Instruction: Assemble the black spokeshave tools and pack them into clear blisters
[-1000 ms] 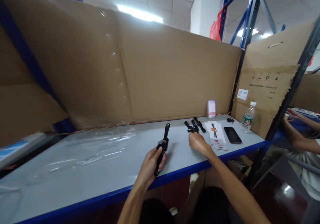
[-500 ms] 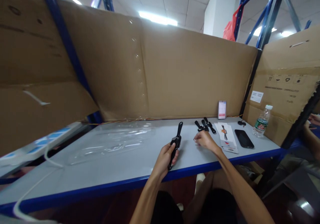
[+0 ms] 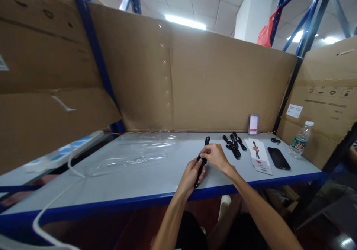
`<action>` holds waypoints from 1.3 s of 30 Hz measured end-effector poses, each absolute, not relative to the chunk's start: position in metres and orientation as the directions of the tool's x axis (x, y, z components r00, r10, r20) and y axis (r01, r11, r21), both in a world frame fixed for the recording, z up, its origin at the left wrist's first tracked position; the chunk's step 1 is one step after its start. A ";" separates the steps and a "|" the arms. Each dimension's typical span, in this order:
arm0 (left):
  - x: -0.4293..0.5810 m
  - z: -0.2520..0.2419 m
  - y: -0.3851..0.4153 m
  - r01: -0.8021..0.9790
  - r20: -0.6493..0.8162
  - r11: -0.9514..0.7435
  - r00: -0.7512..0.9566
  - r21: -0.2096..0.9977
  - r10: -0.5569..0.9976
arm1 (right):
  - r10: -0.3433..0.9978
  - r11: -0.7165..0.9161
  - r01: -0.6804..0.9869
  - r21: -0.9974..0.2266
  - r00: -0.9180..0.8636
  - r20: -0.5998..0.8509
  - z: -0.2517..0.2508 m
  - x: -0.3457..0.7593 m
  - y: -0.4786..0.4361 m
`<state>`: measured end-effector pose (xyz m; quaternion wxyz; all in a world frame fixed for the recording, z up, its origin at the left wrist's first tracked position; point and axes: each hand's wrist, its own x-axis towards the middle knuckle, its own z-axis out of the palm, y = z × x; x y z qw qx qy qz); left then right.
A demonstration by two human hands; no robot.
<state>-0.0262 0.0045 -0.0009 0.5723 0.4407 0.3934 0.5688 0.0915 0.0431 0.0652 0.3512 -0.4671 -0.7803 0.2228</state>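
A black spokeshave (image 3: 206,141) is in my left hand (image 3: 191,175), just above the front part of the table. It stands nearly upright in the view, one handle pointing up and away, the other down past my palm. My left fingers are wrapped round its lower half. At its middle, the thumb and fingertips of my right hand (image 3: 216,157) are pinched together against the body. Whatever they pinch is hidden by the fingers. Several more black spokeshaves (image 3: 234,145) lie in a group right of my right hand.
Printed cards (image 3: 259,154) with a spokeshave picture lie at the right, beside a dark phone (image 3: 279,158). A lit phone (image 3: 253,124) leans at the back. A water bottle (image 3: 300,140) stands near the right box. Clear plastic (image 3: 139,157) covers the left; a white cable (image 3: 52,201) hangs there.
My right hand has moved left from beside the spare spokeshaves to the middle of the held one. My left hand keeps its hold. The view has turned slightly left.
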 end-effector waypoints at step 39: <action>-0.023 -0.003 0.012 -0.224 0.100 -0.094 0.014 0.970 0.995 | 0.803 0.578 0.785 -0.223 -0.498 0.327 0.069 0.097 0.046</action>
